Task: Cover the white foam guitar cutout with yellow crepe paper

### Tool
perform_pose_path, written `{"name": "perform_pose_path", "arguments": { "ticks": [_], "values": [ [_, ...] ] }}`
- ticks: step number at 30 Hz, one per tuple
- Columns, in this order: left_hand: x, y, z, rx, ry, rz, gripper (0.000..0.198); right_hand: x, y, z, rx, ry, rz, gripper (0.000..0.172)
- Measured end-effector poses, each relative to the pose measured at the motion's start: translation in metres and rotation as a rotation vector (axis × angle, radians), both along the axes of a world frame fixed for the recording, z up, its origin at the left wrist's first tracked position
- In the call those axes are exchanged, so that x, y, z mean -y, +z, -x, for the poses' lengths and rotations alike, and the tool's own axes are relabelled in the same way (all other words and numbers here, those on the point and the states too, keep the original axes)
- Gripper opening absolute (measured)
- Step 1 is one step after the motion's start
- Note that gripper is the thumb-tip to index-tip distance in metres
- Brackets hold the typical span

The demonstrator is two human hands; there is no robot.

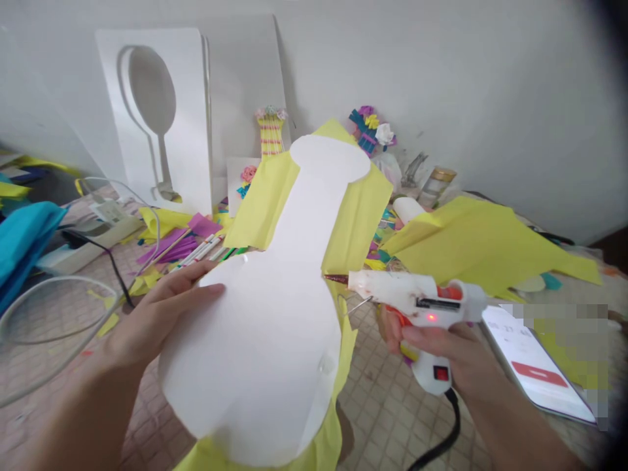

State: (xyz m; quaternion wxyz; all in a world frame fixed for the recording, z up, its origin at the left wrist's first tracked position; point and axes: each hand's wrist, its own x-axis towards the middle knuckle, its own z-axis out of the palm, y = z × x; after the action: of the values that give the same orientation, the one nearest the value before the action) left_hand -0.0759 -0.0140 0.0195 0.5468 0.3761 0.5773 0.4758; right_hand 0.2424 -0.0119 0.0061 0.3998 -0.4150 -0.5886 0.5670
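Cutout (255, 353), plain white, swells round below a narrow neck, yellow paper (360, 219) jutting behind. Left hand (157, 306) pinches its edge; right hand (458, 356) grasps a glue gun (400, 292).

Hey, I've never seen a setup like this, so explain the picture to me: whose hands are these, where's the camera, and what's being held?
There's no machine arm here: these are one person's bare hands, seen from a camera worn on their head, looking forward and down. The left hand holds a white cutout, with yellow paper behind it. The right hand grips a glue gun, its nozzle beside the cutout's narrower neck. On the grid-patterned surface lie a phone, purple paper and another yellow sheet.
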Motion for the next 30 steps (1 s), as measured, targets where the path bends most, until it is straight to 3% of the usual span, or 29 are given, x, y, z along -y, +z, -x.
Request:
{"name": "perform_pose_path", "arguments": {
  "ticks": [8, 24, 30],
  "values": [
    [0.0008, 0.0029, -0.0047, 0.029, 0.021, -0.021, 0.034, 0.0009, 0.0040, 0.0026, -0.017, -0.028, 0.027, 0.016],
    [0.0016, 0.0012, 0.0001, 0.057, 0.004, -0.019, 0.031, 0.0016, 0.0057, 0.0059, -0.040, -0.006, 0.027, 0.021],
    [0.0011, 0.0013, 0.0004, 0.048, -0.008, -0.015, 0.030, 0.0019, 0.0064, 0.0053, -0.015, -0.063, 0.068, 0.021]
  ]
}}
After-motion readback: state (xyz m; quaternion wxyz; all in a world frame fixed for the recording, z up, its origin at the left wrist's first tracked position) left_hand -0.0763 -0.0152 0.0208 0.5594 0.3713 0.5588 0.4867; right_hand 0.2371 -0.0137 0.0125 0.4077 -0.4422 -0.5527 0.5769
